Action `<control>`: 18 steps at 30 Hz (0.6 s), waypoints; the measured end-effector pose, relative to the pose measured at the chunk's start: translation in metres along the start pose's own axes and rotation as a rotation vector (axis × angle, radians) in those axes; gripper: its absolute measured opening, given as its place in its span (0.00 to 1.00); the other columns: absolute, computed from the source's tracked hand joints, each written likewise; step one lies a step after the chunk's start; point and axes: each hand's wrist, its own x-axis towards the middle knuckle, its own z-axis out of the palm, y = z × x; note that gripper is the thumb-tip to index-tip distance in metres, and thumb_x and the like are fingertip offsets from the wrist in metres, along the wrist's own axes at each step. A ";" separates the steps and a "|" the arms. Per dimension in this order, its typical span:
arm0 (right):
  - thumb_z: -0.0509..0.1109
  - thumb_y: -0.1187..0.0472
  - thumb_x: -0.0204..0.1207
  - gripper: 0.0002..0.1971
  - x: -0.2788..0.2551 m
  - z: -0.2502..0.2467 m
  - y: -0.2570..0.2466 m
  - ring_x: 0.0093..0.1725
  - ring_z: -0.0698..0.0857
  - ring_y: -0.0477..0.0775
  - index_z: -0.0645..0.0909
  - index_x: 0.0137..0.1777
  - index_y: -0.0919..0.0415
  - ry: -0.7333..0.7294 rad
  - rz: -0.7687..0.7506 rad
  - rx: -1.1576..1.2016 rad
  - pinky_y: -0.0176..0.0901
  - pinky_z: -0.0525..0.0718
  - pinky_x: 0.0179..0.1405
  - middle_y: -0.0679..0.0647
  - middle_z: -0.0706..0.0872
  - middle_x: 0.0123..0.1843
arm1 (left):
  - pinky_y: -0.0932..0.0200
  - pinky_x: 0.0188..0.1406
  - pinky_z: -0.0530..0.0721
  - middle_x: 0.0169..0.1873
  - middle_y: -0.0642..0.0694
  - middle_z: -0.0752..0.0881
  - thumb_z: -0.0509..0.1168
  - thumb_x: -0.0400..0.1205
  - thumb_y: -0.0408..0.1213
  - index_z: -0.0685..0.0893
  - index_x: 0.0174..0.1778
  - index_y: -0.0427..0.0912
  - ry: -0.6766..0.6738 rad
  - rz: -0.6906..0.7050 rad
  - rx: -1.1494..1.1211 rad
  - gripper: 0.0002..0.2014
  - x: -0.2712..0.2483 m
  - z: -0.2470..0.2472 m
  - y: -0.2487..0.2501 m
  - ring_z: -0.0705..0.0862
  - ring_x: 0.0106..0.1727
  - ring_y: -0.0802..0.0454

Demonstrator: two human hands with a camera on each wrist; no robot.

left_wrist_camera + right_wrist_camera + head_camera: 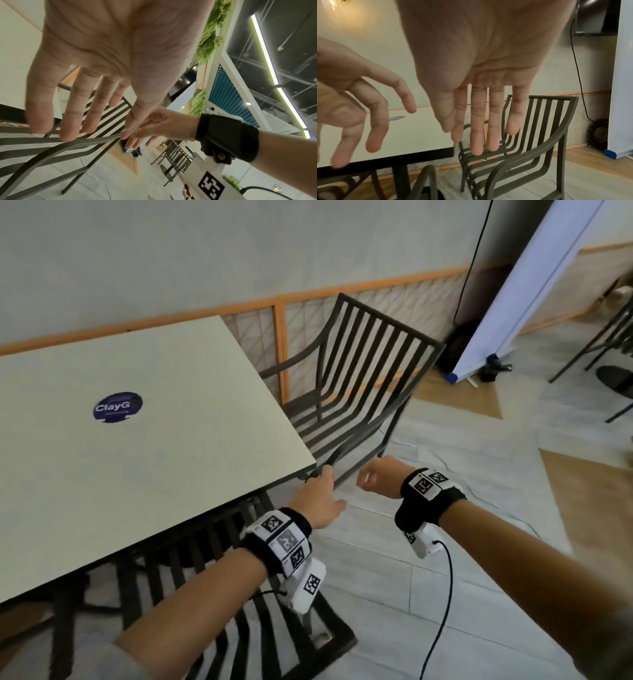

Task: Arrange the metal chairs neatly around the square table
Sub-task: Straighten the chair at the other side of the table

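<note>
Slatted metal chair (356, 392) set at right edge of tabletop (144, 440), near its corner, not tucked in. Left hand (320, 501) extended to near armrest, fingers straight, contact possibly made. Right hand (375, 478) relaxed, nothing held.

Black wristbands (432, 499), checkered white tags (284, 539)

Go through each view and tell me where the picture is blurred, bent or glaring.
Head view: wide-angle bend curves the wall rail; slight blur on the right hand. Left wrist view: the left hand looms soft and oversized; ceiling light strips glare. Right wrist view: palm blurred; the chair stays sharp.
</note>
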 end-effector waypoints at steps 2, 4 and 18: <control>0.63 0.56 0.76 0.11 0.028 -0.021 0.026 0.52 0.86 0.62 0.86 0.51 0.54 -0.001 -0.004 -0.041 0.60 0.85 0.57 0.58 0.89 0.53 | 0.44 0.55 0.83 0.53 0.35 0.85 0.65 0.80 0.37 0.69 0.65 0.38 0.050 -0.020 -0.027 0.20 0.038 0.004 0.015 0.84 0.55 0.35; 0.62 0.55 0.76 0.09 0.062 -0.038 0.054 0.50 0.86 0.62 0.84 0.48 0.53 -0.006 0.006 -0.090 0.60 0.86 0.54 0.57 0.88 0.52 | 0.39 0.56 0.84 0.53 0.33 0.85 0.66 0.79 0.36 0.69 0.64 0.37 0.069 -0.039 -0.035 0.19 0.079 0.010 0.026 0.84 0.55 0.33; 0.66 0.63 0.76 0.20 0.345 -0.037 0.220 0.66 0.80 0.64 0.75 0.68 0.56 -0.034 -0.018 -0.252 0.59 0.82 0.63 0.59 0.79 0.70 | 0.35 0.72 0.73 0.75 0.37 0.73 0.67 0.81 0.36 0.62 0.78 0.38 0.107 -0.291 0.142 0.31 0.402 0.113 -0.008 0.71 0.75 0.38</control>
